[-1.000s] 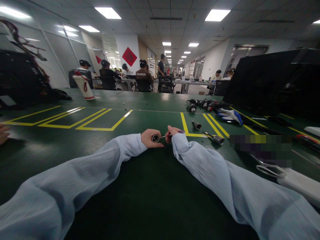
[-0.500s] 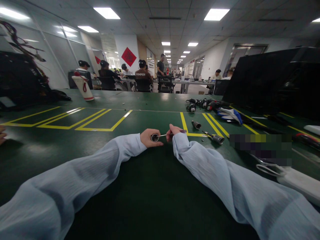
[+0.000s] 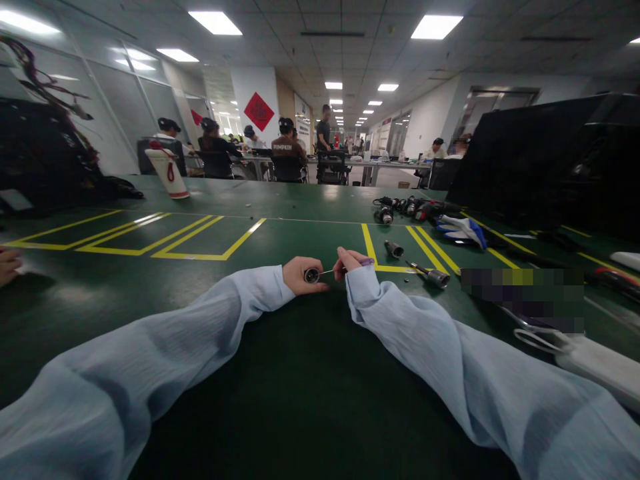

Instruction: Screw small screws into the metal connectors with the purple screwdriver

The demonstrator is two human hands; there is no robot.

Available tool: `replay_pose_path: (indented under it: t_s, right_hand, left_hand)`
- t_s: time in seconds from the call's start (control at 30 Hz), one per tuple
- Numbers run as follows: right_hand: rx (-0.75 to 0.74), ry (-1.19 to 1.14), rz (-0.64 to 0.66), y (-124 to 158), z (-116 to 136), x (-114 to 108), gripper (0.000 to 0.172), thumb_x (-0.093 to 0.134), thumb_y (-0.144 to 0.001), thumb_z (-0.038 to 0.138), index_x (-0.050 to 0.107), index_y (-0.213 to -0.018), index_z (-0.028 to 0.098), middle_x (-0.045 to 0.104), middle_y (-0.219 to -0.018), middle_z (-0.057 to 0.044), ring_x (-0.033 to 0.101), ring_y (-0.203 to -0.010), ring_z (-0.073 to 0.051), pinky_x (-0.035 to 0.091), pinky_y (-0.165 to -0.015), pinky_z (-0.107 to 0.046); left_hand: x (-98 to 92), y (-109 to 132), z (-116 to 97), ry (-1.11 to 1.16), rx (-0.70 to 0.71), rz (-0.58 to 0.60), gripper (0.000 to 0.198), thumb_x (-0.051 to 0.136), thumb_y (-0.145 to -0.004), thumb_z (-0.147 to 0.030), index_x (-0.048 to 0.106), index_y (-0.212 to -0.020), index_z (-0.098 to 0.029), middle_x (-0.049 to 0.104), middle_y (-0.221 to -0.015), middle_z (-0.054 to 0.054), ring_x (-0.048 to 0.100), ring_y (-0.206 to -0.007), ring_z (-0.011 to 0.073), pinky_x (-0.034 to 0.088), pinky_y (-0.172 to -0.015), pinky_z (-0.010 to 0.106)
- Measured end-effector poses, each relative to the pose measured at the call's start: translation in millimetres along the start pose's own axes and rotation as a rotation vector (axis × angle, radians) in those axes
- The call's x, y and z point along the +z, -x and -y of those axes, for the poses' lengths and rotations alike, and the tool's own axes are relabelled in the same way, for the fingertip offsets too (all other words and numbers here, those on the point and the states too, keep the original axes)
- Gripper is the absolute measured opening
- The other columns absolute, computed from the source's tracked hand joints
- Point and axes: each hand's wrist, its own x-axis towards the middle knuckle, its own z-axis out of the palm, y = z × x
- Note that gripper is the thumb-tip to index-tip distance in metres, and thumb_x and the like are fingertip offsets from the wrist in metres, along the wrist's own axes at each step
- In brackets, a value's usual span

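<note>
My left hand is closed around a small cylindrical metal part, its round open end turned toward me. In my right hand, a thin screwdriver is pinched between the fingers; part of its purplish handle shows past the hand. The slim shaft points left, with its tip at the rim of the metal part. Whether the tip touches anything inside is too small to tell. To the right on the table lie a metal cylinder and another cylindrical part with a thin rod.
Yellow tape marks boxes on the green table. Farther right are several dark metal parts, a blue-and-white glove and a white object. A white cup stands back left. Another person's hand shows at the left edge.
The screwdriver's tip has shifted slightly from inside the metal part's opening to its right rim. Both hands stay in nearly the same place; the view has moved a little.
</note>
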Motion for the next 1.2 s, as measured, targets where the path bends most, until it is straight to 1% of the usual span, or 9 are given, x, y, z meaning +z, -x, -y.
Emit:
replay_pose_path:
  t_s: [0.13,0.3,0.47,0.53,0.63,0.77,0.9,1.03,1.2]
  right_hand:
    - [0.143,-0.184,0.012,-14,-12,-7,0.039,0.050,-0.070,0.044,0.046,-0.041,0.018,0.045,-0.031,0.003,0.041,-0.029,-0.008,0.031,-0.035,-0.021]
    - [0.270,-0.352,0.036,-24,-25,-9,0.042,0.046,-0.072,0.042,0.039,-0.037,0.019,0.039,-0.025,0.004,0.037,-0.025,-0.009,0.030,-0.034,-0.022]
    - [0.332,-0.537,-0.061,-25,-21,-12,0.042,0.039,-0.078,0.032,0.041,-0.038,0.018,0.038,-0.026,0.003,0.034,-0.026,-0.008,0.030,-0.034,-0.022]
    - [0.363,-0.563,-0.095,-25,-18,-14,0.044,0.035,-0.080,0.029,0.042,-0.038,0.018,0.038,-0.026,0.002,0.033,-0.026,-0.008,0.029,-0.034,-0.021]
    - [0.409,-0.546,-0.097,-26,-15,-16,0.046,0.033,-0.081,0.027,0.041,-0.037,0.017,0.039,-0.026,0.002,0.033,-0.026,-0.008,0.029,-0.033,-0.021]
    - [0.433,-0.497,-0.063,-26,-15,-15,0.049,0.033,-0.083,0.025,0.042,-0.036,0.017,0.039,-0.025,0.001,0.034,-0.024,-0.008,0.028,-0.032,-0.020]
    - [0.447,-0.441,-0.017,-27,-17,-13,0.049,0.033,-0.083,0.027,0.042,-0.036,0.017,0.040,-0.025,0.001,0.034,-0.024,-0.007,0.028,-0.031,-0.019]
    - [0.423,-0.418,-0.030,-26,-21,-11,0.044,0.039,-0.080,0.030,0.041,-0.038,0.017,0.040,-0.025,0.002,0.034,-0.024,-0.007,0.030,-0.031,-0.019]
    - [0.398,-0.399,-0.027,-24,-20,-10,0.042,0.039,-0.079,0.027,0.042,-0.040,0.016,0.041,-0.026,0.003,0.035,-0.024,-0.007,0.030,-0.031,-0.019]
  left_hand:
    - [-1.2,0,-4,-0.045,-0.004,-0.011,0.033,0.060,-0.064,-0.043,0.050,-0.061,-0.013,0.044,-0.053,-0.004,0.040,-0.048,0.0065,0.031,-0.046,0.018]
    - [-3.0,-1,-3,-0.023,0.004,0.005,0.029,0.051,-0.073,-0.039,0.051,-0.062,-0.013,0.043,-0.052,-0.004,0.040,-0.050,0.0073,0.032,-0.048,0.018]
    - [-2.3,5,-8,-0.114,0.040,-0.008,0.025,0.046,-0.077,-0.035,0.053,-0.066,-0.013,0.048,-0.058,0.000,0.043,-0.054,0.0091,0.035,-0.052,0.020]
    - [-0.8,14,-18,-0.159,0.060,0.006,0.025,0.043,-0.079,-0.033,0.054,-0.068,-0.013,0.050,-0.061,0.001,0.045,-0.056,0.0099,0.036,-0.055,0.020]
    - [2.4,35,-43,-0.190,0.098,0.060,0.023,0.038,-0.082,-0.029,0.054,-0.073,-0.014,0.053,-0.064,0.002,0.048,-0.059,0.0105,0.037,-0.058,0.022]
    - [7.1,65,-84,-0.349,0.179,0.192,0.023,0.036,-0.081,-0.026,0.053,-0.069,-0.016,0.052,-0.063,0.003,0.045,-0.056,0.0117,0.033,-0.055,0.027]
    - [12.7,81,-116,-0.545,0.235,0.257,0.021,0.040,-0.079,-0.026,0.051,-0.062,-0.018,0.051,-0.062,0.004,0.042,-0.054,0.0131,0.028,-0.051,0.031]
    - [17.3,83,-133,-0.719,0.320,0.287,0.017,0.045,-0.076,-0.025,0.051,-0.062,-0.018,0.051,-0.062,0.003,0.040,-0.052,0.0139,0.027,-0.050,0.032]
    - [19.8,82,-143,-0.869,0.414,0.268,0.011,0.046,-0.076,-0.018,0.054,-0.068,-0.017,0.051,-0.061,0.002,0.042,-0.053,0.0140,0.027,-0.050,0.032]
